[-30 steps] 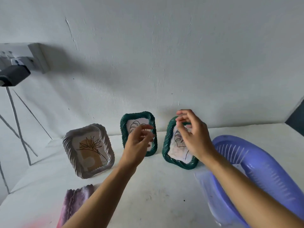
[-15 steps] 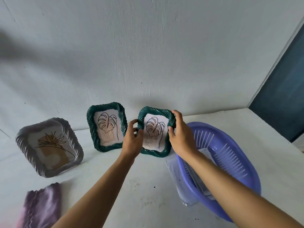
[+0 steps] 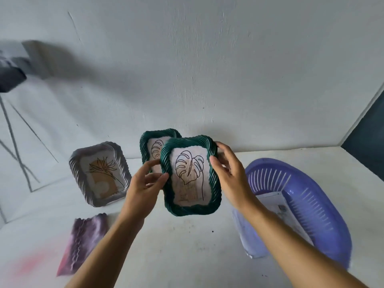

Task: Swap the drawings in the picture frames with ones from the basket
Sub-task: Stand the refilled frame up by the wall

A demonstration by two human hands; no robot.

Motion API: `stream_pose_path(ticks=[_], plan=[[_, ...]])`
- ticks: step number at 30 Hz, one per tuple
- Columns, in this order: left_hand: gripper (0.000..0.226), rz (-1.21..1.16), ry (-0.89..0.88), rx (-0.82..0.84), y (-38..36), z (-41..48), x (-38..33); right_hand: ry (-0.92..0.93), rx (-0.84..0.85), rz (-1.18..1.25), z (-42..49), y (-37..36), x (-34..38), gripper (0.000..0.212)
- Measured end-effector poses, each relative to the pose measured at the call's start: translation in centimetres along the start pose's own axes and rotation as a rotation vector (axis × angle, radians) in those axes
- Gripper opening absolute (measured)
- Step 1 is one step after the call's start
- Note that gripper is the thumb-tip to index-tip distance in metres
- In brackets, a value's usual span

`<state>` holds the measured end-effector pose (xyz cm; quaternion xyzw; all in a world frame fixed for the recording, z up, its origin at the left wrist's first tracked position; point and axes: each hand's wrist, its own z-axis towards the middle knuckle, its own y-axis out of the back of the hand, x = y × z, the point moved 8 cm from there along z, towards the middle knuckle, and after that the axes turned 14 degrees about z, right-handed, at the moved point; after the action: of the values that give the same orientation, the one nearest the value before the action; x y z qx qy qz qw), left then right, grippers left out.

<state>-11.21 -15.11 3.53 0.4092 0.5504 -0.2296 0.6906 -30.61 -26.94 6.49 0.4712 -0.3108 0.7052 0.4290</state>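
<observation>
I hold a green woven picture frame (image 3: 188, 208) with a leaf line drawing up off the table, its front facing me. My left hand (image 3: 143, 183) pinches its left edge and my right hand (image 3: 230, 179) grips its right edge near the top. A second green frame (image 3: 149, 140) with a similar leaf drawing stands behind it against the wall, partly hidden. A white ribbed frame (image 3: 83, 179) with a flower drawing leans at the left. The purple plastic basket (image 3: 318, 196) at the right holds paper sheets (image 3: 280, 206).
A purple cloth (image 3: 83, 242) lies on the white table at the front left. Another paper sheet (image 3: 247, 238) sits under the basket's near side. A dark device on tripod legs (image 3: 10, 77) stands at the far left. A dark panel (image 3: 367, 129) bounds the right.
Both hands closed on the right green frame, turned it to face me, then lifted it off the table toward me. The view swung right and back left.
</observation>
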Motion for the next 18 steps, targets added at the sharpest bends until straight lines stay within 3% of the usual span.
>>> stream_pose_path(ticks=[5,14,18], plan=[[0.030,-0.038,0.066,-0.010,2.8,-5.1,1.4,-0.139,0.125,0.177,-4.2,-3.5,-0.2,0.032],[0.039,0.152,0.181,-0.061,3.1,-9.7,6.1,-0.401,0.093,0.152,-9.7,-4.1,-5.4,0.028],[0.044,0.210,0.202,-0.065,1.4,-10.7,8.4,-0.494,0.026,0.125,-10.9,-2.9,-6.7,0.016]])
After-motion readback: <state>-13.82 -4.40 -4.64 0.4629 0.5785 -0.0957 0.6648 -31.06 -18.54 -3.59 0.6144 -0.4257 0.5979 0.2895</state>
